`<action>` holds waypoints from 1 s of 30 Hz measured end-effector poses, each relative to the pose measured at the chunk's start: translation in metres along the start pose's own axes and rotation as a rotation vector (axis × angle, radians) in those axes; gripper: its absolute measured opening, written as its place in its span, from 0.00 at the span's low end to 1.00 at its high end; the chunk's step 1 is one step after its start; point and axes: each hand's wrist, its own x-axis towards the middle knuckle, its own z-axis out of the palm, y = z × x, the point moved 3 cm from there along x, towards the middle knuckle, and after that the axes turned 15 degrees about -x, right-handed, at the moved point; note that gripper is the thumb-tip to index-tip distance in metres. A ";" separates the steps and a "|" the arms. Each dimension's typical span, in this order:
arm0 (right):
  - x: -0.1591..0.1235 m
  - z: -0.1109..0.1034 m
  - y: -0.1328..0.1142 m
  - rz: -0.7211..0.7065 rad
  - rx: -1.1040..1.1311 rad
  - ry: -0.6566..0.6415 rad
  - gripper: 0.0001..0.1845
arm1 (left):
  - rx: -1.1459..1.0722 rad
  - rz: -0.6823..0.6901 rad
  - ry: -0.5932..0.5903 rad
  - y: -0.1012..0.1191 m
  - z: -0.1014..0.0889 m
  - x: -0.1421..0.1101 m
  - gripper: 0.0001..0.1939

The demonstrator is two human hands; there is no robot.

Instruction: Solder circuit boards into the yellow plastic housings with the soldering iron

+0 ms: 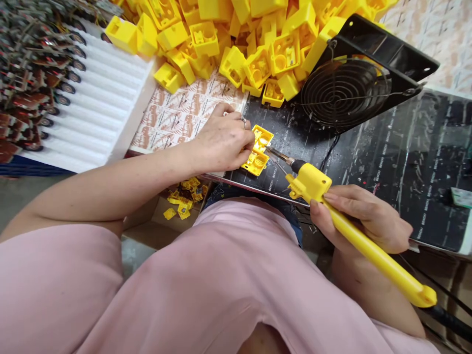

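Observation:
My right hand [379, 219] is wrapped round the long yellow handle of a soldering iron [368, 246]. Its metal tip points left and reaches the opened yellow plastic case [262, 135] on the dark bench mat; whether it touches cannot be made out. A thin metal tube runs beside the tip. My left hand [224, 140], with a ring on one finger, grips the left edge of that case, its fingertips partly hidden. Two shallow halves with round recesses show in the case. Small parts inside are too small to name.
A heap of yellow plastic housings [236, 29] covers the back. A black fan [346, 93] stands tilted at the right of the black mat [398, 162]. White ridged foam [106, 93] carries rows of circuit boards [33, 88] at the left. Below, a cardboard box [147, 219] holds yellow pieces.

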 end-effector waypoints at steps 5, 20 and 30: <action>-0.002 0.001 0.003 0.040 -0.006 0.018 0.32 | 0.057 0.083 0.009 0.004 -0.008 -0.007 0.18; -0.019 0.002 0.021 0.070 -0.138 0.073 0.27 | -0.152 0.091 0.067 0.003 -0.012 -0.017 0.19; -0.018 -0.001 0.023 0.019 -0.035 -0.020 0.22 | -0.090 0.041 0.063 0.008 -0.012 -0.019 0.15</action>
